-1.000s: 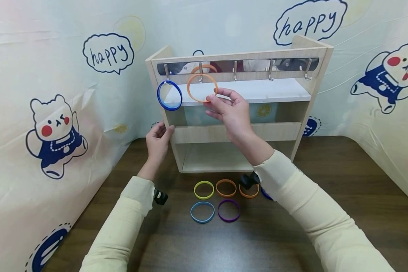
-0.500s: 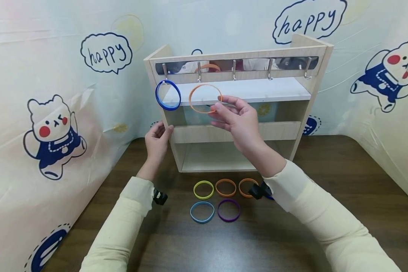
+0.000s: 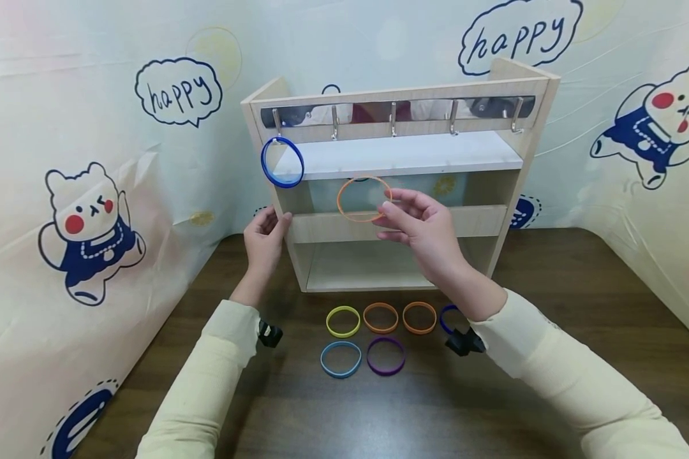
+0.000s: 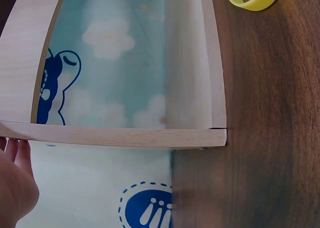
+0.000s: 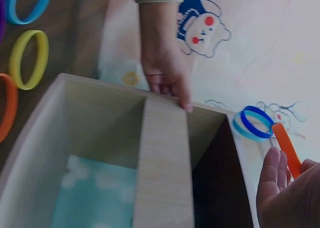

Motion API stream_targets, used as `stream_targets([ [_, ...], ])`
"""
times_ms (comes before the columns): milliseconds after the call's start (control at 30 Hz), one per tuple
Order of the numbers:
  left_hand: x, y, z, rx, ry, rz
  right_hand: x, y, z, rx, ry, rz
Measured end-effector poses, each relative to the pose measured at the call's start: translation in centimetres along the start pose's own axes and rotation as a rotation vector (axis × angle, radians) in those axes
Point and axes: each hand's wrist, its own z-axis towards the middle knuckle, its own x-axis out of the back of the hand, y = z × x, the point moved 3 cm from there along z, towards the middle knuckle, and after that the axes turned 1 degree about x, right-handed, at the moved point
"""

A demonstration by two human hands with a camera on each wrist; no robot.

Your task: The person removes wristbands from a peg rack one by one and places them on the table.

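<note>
In the head view, my right hand [image 3: 427, 236] pinches an orange silicone wristband [image 3: 339, 199] between thumb and fingertips, holding it upright before the wooden shelf unit's crossbar [image 3: 333, 231]. The right wrist view shows the orange band [image 5: 287, 150] edge-on. My left hand [image 3: 264, 239] grips the unit's left side panel, thumb at the front edge and fingers behind it; the panel [image 4: 125, 136] hides part of them in the left wrist view. On the leftmost hook hangs a dark blue band [image 3: 286, 185], and a light blue band [image 5: 242, 132] beside it shows in the right wrist view.
Several metal hooks [image 3: 393, 121] line a shiny strip along the unit's top. On the brown table before it lie yellow [image 3: 343, 335], orange, light blue [image 3: 340, 376] and purple [image 3: 386, 373] bands. A dark blue band [image 3: 443, 322] is partly covered by the right wrist camera [image 3: 465, 342].
My right hand has moved down and to the right with the orange band, from in front of the second hook to crossbar height. My left hand stays on the side panel.
</note>
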Motion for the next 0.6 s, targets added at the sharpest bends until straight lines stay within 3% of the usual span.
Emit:
stream_targets([
  [267, 0.0, 0.0, 0.0, 0.0, -0.006, 0.006, 2.0, 1.6, -1.2, -0.048, -0.005, -0.095],
  [600, 0.0, 0.0, 0.0, -0.003, 0.0, 0.005, 4.2, 3.5, -3.5, -0.142, -0.022, -0.123],
])
